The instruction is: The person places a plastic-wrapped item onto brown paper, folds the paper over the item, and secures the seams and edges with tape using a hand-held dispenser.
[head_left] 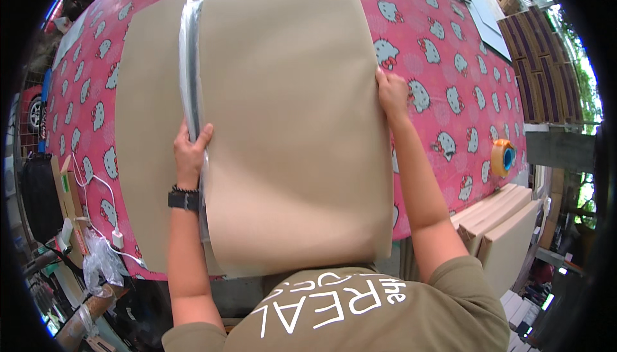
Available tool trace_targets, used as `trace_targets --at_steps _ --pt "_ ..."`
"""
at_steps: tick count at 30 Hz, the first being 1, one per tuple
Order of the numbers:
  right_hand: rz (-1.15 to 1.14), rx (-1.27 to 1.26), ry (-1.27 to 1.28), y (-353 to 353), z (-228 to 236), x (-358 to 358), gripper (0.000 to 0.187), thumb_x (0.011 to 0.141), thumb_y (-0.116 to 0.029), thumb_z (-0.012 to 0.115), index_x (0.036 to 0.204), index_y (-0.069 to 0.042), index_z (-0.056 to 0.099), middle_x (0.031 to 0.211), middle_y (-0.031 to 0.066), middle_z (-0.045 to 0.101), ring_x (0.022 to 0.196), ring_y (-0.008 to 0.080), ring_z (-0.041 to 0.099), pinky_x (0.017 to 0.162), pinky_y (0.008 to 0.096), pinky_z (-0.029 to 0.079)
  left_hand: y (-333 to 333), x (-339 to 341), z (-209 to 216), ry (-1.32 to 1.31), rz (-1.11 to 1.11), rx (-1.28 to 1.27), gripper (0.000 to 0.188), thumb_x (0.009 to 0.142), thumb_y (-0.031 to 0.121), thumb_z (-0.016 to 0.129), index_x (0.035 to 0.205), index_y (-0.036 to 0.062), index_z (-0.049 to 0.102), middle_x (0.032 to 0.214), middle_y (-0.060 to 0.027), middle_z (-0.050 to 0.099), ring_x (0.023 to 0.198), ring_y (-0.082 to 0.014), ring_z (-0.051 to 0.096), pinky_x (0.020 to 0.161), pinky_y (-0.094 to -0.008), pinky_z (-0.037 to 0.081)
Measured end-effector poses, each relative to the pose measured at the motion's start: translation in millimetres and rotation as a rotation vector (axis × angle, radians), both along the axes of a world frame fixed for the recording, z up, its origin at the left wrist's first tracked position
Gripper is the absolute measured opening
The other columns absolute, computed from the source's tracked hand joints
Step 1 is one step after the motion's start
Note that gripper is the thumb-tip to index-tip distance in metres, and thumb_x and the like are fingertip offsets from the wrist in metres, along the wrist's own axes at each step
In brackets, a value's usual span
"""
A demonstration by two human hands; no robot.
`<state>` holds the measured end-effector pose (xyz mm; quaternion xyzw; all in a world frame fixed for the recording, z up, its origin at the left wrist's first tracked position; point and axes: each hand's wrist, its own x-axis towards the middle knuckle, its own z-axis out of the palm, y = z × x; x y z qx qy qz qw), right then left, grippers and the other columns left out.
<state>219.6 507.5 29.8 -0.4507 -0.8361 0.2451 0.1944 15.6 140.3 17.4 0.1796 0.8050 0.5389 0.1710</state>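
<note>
A large sheet of brown cardboard [289, 114] bends up toward me from the table and curves near my body. At its left edge runs a long, narrow grey-and-black thing wrapped in clear plastic [191, 63]; what lies under the cardboard is hidden. My left hand [191, 151] is closed round this wrapped thing, thumb on the cardboard side. On the right edge of the sheet, my right hand [393, 95] pinches the cardboard between thumb and fingers. More flat brown cardboard [151, 127] extends to the left on the table.
A pink cloth with white cat faces [443, 95] covers the table. To the right sit a tape roll [502, 158] and stacked cardboard pieces [498, 220]. Bundled cartons [540, 66] stand beyond. A white cable [106, 188] and crumpled plastic [101, 263] are at the left edge.
</note>
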Motion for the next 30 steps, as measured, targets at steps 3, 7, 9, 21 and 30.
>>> trace_targets --at_steps 3,7,9,21,30 --pt "-0.014 0.132 -0.038 60.2 -7.9 -64.2 0.039 0.082 -0.031 0.05 0.072 0.004 0.064 0.079 0.0247 0.061 0.079 0.0398 0.058 0.077 0.0424 0.043 7.6 5.5 9.4 0.011 0.011 0.028 0.051 0.08 0.024 0.067 0.12 -0.0034 0.049 0.082 -0.0021 0.057 0.073 -0.0097 0.051 0.066 -0.0233 0.044" --pt "-0.034 0.188 -0.096 108.5 -10.0 -139.1 0.039 0.084 -0.03 0.047 0.078 0.003 0.066 0.086 0.0215 0.064 0.084 0.0399 0.058 0.086 0.0426 0.041 1.2 7.0 12.5 -0.044 0.031 -0.064 0.051 0.081 0.023 0.066 0.121 -0.0035 0.048 0.079 -0.0005 0.055 0.069 -0.0079 0.05 0.061 -0.0215 0.042" --pt "-0.078 0.204 -0.102 117.2 -5.4 -169.6 0.039 0.085 -0.031 0.046 0.078 0.001 0.067 0.085 0.0196 0.065 0.089 0.0387 0.058 0.087 0.041 0.041 2.5 11.2 27.3 -0.074 0.045 -0.123 0.051 0.081 0.022 0.066 0.122 -0.0033 0.048 0.079 0.0002 0.055 0.066 -0.0068 0.049 0.059 -0.0204 0.042" --pt "0.648 0.377 -0.138 13.9 -10.2 -25.0 0.062 0.092 -0.038 0.034 0.137 0.003 0.022 0.144 0.0196 0.018 0.135 0.0336 0.014 0.106 0.0489 0.018 3.0 4.9 9.5 -0.001 0.002 0.025 0.051 0.081 0.018 0.064 0.124 -0.0018 0.046 0.091 -0.0053 0.059 0.08 -0.0122 0.055 0.072 -0.025 0.045" --pt "0.498 0.116 -0.338 -135.0 25.9 144.6 0.072 0.09 -0.041 0.04 0.14 0.002 0.012 0.147 0.0177 0.007 0.136 0.0359 0.007 0.107 0.0512 0.009 4.8 -4.6 -10.5 0.077 -0.041 0.017 0.056 0.078 0.023 0.064 0.123 -0.0032 0.045 0.106 -0.0204 0.058 0.095 -0.0296 0.057 0.085 -0.0352 0.044"
